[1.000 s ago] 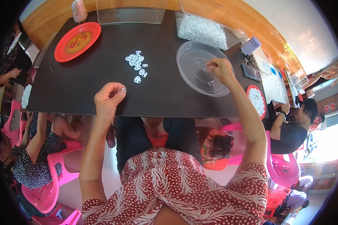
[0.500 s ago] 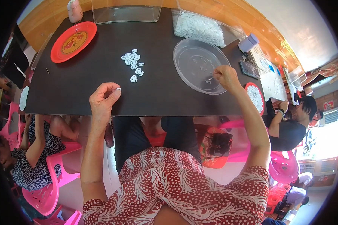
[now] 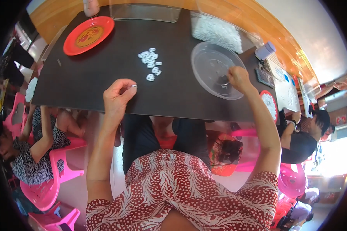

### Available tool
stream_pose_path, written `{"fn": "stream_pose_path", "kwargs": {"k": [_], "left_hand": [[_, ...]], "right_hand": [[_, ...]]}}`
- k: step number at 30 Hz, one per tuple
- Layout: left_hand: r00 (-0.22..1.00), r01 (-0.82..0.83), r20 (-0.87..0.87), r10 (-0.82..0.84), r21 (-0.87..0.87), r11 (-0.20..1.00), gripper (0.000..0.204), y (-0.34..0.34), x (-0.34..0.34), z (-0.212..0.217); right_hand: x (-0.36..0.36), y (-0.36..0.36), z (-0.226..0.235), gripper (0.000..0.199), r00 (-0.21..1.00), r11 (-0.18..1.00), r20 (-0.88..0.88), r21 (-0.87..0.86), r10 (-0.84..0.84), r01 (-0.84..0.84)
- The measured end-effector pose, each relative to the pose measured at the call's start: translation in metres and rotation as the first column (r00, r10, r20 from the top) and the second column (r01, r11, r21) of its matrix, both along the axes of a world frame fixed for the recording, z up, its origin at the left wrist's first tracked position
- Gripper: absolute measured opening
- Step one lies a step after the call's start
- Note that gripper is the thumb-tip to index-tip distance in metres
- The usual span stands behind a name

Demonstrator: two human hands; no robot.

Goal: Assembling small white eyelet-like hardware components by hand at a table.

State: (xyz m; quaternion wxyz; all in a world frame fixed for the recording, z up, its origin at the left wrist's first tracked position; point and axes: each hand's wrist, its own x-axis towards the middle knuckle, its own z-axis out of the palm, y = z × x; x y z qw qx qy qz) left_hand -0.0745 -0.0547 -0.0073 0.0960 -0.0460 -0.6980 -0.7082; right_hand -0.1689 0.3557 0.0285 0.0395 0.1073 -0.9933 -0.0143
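My left hand is just above the table's near edge, thumb and forefinger pinched on a small white plastic piece. Ahead of it lies a loose cluster of white plastic pieces with dark holes. My right hand is closed over the right side of a clear round plastic tray. Small shiny bits lie in the tray right beside its fingertips. Whatever those fingers pinch is too small to make out.
A red plate stands at the far left. Behind the tray, a clear bin holds many white pieces. At the right are a phone, a lilac bottle and a red dish of white pieces. People sit at both sides.
The whole view has shifted, so the table's things appear farther right. My left hand still pinches the white piece, and my right hand stays closed at the tray.
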Motion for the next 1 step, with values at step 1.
{"fn": "stream_pose_path", "kwargs": {"k": [1], "left_hand": [[1.0,0.0,0.005,0.0,-0.023,1.0,0.01,-0.0003,-0.001,0.0008]], "right_hand": [[-0.005,-0.0005,0.0025,0.019,0.998,0.995,0.052,0.089,-0.042,0.037]]}}
